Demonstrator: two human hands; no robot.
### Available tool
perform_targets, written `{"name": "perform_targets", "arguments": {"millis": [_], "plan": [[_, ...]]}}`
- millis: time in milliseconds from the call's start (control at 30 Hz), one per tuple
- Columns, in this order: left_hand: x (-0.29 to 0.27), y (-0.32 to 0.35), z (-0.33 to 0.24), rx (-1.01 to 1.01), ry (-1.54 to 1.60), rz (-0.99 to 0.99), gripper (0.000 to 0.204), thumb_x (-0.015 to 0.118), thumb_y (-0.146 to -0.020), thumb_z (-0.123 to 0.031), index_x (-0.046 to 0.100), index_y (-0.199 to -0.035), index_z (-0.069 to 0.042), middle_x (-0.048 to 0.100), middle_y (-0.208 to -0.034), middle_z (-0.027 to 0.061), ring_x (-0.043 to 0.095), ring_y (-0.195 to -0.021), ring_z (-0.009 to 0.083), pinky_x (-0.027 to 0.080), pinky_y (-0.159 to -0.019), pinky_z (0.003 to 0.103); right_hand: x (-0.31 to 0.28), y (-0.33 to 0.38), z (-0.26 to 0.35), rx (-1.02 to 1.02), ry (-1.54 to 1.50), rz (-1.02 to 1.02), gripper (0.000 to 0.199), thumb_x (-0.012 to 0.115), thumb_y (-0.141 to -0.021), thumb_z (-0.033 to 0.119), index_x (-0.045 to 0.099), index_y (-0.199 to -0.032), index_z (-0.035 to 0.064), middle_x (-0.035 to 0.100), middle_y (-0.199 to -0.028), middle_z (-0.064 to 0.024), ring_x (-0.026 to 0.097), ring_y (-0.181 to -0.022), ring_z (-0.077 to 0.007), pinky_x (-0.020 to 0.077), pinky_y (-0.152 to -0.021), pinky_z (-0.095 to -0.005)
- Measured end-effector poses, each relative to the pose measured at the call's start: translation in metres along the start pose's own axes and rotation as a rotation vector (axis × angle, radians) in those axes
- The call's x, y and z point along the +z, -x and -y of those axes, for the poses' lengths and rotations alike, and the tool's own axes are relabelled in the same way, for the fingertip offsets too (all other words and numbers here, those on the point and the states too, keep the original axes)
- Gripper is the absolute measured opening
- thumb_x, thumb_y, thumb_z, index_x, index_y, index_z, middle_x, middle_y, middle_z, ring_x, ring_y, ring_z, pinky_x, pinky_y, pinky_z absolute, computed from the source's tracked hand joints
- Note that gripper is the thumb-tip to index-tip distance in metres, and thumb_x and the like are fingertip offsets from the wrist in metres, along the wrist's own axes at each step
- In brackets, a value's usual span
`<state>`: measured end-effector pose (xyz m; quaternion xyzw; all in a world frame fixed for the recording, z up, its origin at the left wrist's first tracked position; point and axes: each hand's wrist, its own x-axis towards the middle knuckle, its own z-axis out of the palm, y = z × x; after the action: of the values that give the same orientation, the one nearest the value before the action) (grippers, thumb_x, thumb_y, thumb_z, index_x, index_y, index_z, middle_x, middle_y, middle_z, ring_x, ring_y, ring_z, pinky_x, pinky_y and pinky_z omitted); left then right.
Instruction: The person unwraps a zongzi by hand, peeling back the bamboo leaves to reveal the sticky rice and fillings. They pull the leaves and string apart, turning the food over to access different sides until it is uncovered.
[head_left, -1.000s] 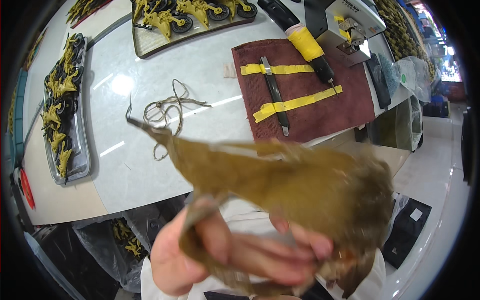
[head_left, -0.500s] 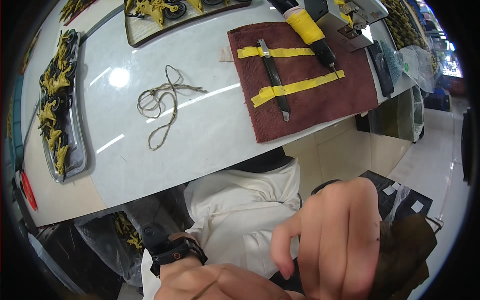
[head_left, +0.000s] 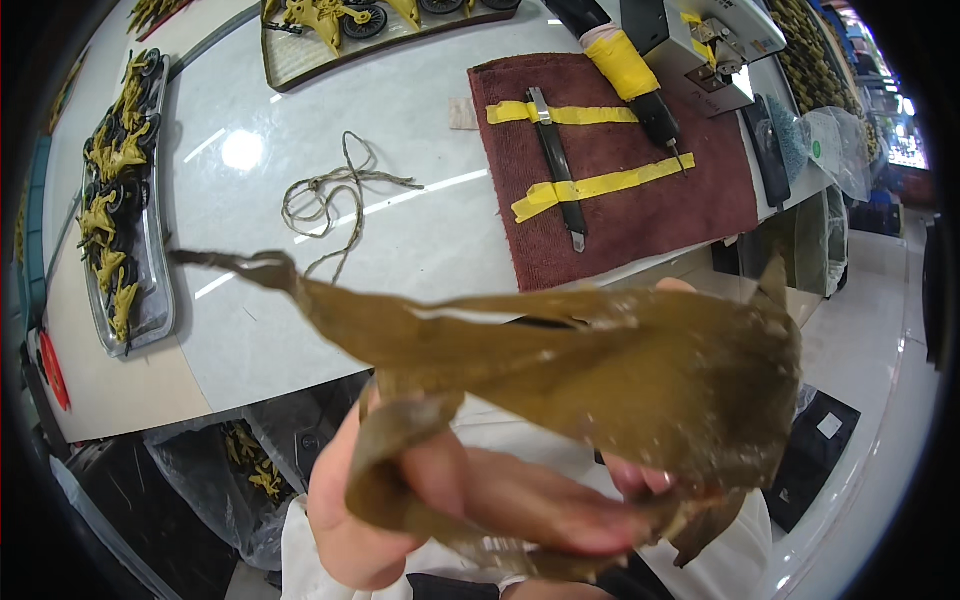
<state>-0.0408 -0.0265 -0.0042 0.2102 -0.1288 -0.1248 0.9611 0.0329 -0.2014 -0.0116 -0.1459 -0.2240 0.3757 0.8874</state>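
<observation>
A limp olive-brown leaf point(head_left: 560, 370), shiny and creased like a cooked wrapping leaf, hangs in front of me above my lap. Its narrow twisted end points left over the table, and its wide part is at the right. My left hand point(head_left: 345, 510) is closed on the lower left, where a strip of leaf curls across the fingers. Most of my right hand point(head_left: 637, 478) is hidden behind the wide part; some fingertips show at its lower edge and grip it. A loose thin string point(head_left: 335, 185) lies in loops on the white table.
On the table point(head_left: 240, 320) lies a maroon cloth point(head_left: 640, 220) bearing a taped-down craft knife point(head_left: 557, 165) and a yellow-wrapped rotary tool point(head_left: 640, 85). Trays of yellow toy motorcycles stand at the left point(head_left: 160, 260) and back point(head_left: 290, 75). A plastic-lined bin point(head_left: 215, 480) is below left.
My hands have come up from my lap, bringing the brown leaf from the lower right into the middle. It is spread out between them now.
</observation>
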Motion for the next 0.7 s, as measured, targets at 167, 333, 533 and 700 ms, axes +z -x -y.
{"name": "perform_targets", "arguments": {"millis": [167, 333, 533, 700], "plan": [[0.027, 0.004, 0.013, -0.037, 0.352, 0.217, 0.031, 0.032, -0.088, -0.023, 0.041, -0.103, 0.004, 0.056, -0.092, 0.0234, 0.058, -0.082, 0.0296, 0.045, -0.078, 0.043, 0.017, -0.005, 0.005, -0.009, 0.098, 0.137, 0.013, 0.053, -0.079, 0.003, 0.062, -0.071, -0.0008, 0.063, -0.080, -0.0158, 0.062, -0.070, -0.0214, 0.0296, -0.086, -0.0352], [0.067, 0.018, 0.016, 0.091, 0.301, -0.137, 0.032, 0.036, -0.087, -0.022, 0.049, -0.093, 0.007, 0.059, -0.084, 0.0175, 0.058, -0.076, 0.0230, 0.048, -0.073, 0.035, 0.039, -0.005, 0.012, -0.025, 0.289, 0.135, 0.020, 0.057, -0.079, 0.024, 0.063, -0.074, 0.0057, 0.063, -0.069, -0.0032, 0.058, -0.057, -0.0146, 0.0333, -0.074, -0.0278], [0.069, 0.022, 0.014, 0.143, 0.212, -0.301, 0.032, 0.038, -0.088, -0.024, 0.047, -0.090, 0.007, 0.058, -0.082, 0.0212, 0.057, -0.077, 0.0261, 0.048, -0.072, 0.033, 0.023, -0.020, 0.012, 0.194, 0.148, 0.222, 0.018, 0.056, -0.078, 0.007, 0.060, -0.063, 0.0002, 0.062, -0.070, -0.0129, 0.061, -0.064, -0.0232, 0.0311, -0.083, -0.0357], [0.021, -0.002, 0.012, 0.145, 0.199, -0.252, 0.034, 0.038, -0.089, -0.029, 0.033, -0.095, 0.004, 0.054, -0.088, 0.0331, 0.056, -0.087, 0.0379, 0.046, -0.076, 0.038, 0.004, 0.009, 0.003, 0.188, -0.063, -0.169, 0.015, 0.056, -0.077, 0.010, 0.060, -0.066, 0.0013, 0.062, -0.071, -0.0101, 0.060, -0.064, -0.0197, 0.0340, -0.077, -0.0323]]}}
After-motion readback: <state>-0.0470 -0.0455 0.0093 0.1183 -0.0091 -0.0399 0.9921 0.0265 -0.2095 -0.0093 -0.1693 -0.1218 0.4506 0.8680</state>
